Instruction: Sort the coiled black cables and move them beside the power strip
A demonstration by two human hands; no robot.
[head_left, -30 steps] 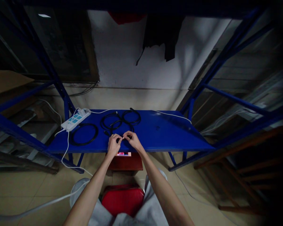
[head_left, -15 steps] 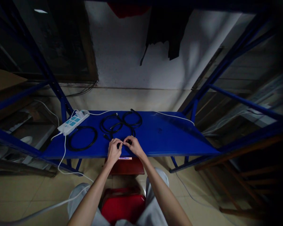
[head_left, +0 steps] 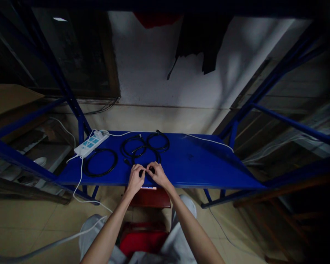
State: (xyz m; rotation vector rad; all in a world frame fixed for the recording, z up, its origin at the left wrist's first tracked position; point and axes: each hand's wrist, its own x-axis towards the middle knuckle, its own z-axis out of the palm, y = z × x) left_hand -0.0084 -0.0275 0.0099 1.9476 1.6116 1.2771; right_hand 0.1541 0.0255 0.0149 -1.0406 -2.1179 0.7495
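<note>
My left hand (head_left: 136, 178) and my right hand (head_left: 157, 175) meet at the front edge of the blue table (head_left: 206, 167). Thumb and fingers of each are pinched together, their tips almost touching. Whatever lies between the fingertips is too small and dark to make out. Just beyond them lies a looped black cable (head_left: 160, 157), its near part hidden behind my hands. Two more black cable coils, one on the left (head_left: 123, 146) and one on the right (head_left: 168, 144), overlap it farther back. Another coiled black cable (head_left: 116, 161) rests apart, left of my hands.
A white power strip (head_left: 89, 146) with blue sockets sits at the table's left end, its white cord (head_left: 81, 176) hanging over the front edge. Another white cord (head_left: 206, 138) runs along the back. Below the front edge is a reddish-brown stool (head_left: 151, 198). Blue posts flank the table.
The whole view has shifted slightly, so everything appears a little lower and farther right. Both hands stay pinched together at the same place by the table edge.
</note>
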